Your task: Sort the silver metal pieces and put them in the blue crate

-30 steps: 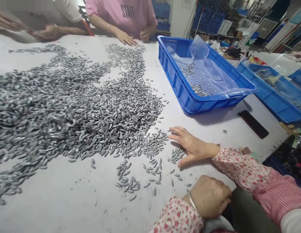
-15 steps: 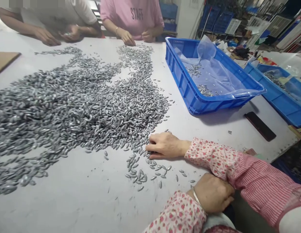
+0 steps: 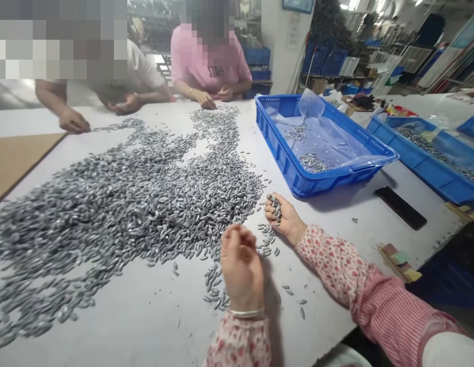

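Note:
A wide heap of small grey spindle-shaped pieces (image 3: 145,204) covers much of the white table. My right hand (image 3: 288,216) is closed around a clump of these grey pieces (image 3: 275,209), which show between the fingers and palm, just off the heap's right edge. Lower and to the left, my left hand (image 3: 244,265), with a bangle at the wrist, is raised over the near edge of the heap. Its fingers are curled and slightly blurred; whatever they may hold is hidden. Loose grey pieces (image 3: 214,288) lie beside and partly behind my left hand.
A blue crate (image 3: 324,178) lined with clear plastic holds some grey pieces. Beyond it stands another blue crate (image 3: 431,171). A phone (image 3: 401,207) and a small wooden block (image 3: 399,262) lie at right. Two people sit opposite, hands at the heap; a brown board (image 3: 22,158) lies left.
My left hand has risen from the table edge and moved left toward the heap. My right hand has moved right and turned, showing grey pieces in its grip. The view has tilted up.

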`<state>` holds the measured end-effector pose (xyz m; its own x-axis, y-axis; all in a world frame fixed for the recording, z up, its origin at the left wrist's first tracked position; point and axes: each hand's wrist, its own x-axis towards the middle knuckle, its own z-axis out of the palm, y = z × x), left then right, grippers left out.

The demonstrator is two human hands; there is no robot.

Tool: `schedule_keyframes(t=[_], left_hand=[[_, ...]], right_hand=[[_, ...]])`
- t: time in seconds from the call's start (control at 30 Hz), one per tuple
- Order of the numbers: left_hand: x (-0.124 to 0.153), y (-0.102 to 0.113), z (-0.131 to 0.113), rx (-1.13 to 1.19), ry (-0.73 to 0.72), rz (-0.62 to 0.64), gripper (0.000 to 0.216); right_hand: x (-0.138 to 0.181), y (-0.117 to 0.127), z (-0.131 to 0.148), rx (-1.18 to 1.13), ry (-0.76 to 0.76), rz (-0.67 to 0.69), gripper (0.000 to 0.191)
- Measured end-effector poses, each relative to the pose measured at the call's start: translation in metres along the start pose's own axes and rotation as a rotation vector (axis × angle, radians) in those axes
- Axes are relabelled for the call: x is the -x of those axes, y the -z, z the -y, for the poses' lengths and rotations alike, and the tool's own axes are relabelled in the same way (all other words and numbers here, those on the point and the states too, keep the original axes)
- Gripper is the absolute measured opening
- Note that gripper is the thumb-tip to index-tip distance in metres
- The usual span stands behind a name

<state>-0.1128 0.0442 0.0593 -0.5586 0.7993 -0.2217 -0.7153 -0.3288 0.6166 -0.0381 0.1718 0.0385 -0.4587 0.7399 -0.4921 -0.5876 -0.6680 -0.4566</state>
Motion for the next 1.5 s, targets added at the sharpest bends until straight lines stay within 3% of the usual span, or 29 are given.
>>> schedule_keyframes(t=[0.03, 0.1, 0.27, 0.47, 0.83, 1.37, 1.5], left_hand=[[-0.011, 0.001, -0.003, 0.097, 0.057, -0.121, 0.014], [-0.026, 0.003, -0.004, 0.222, 0.188, -0.209, 0.028], [-0.028, 0.009, 0.009, 0.432, 0.375, -0.130, 0.043], [-0.029, 0.016, 0.020, 0.606, 0.397, -0.207, 0.041], [-0.025, 0.016, 0.026, 0.585, 0.415, -0.263, 0.037], [-0.022, 0.017, 0.018, 0.709, 0.476, -0.170, 0.044], [-0.022, 0.017, 0.018, 0.714, 0.478, -0.099, 0.046]], right_hand=[[0.001, -0.002, 0.001, -0.036, 0.022, -0.010, 0.028], [0.007, -0.007, -0.001, -0.116, 0.038, -0.037, 0.030], [0.030, -0.025, -0.019, -0.283, -0.044, -0.054, 0.035], [0.049, -0.039, -0.035, -0.233, 0.030, -0.077, 0.046], [0.054, -0.036, -0.049, -0.114, 0.234, -0.077, 0.045], [0.059, -0.035, -0.045, -0.070, 0.243, -0.046, 0.043], [0.065, -0.040, -0.042, -0.065, 0.254, -0.066, 0.046]])
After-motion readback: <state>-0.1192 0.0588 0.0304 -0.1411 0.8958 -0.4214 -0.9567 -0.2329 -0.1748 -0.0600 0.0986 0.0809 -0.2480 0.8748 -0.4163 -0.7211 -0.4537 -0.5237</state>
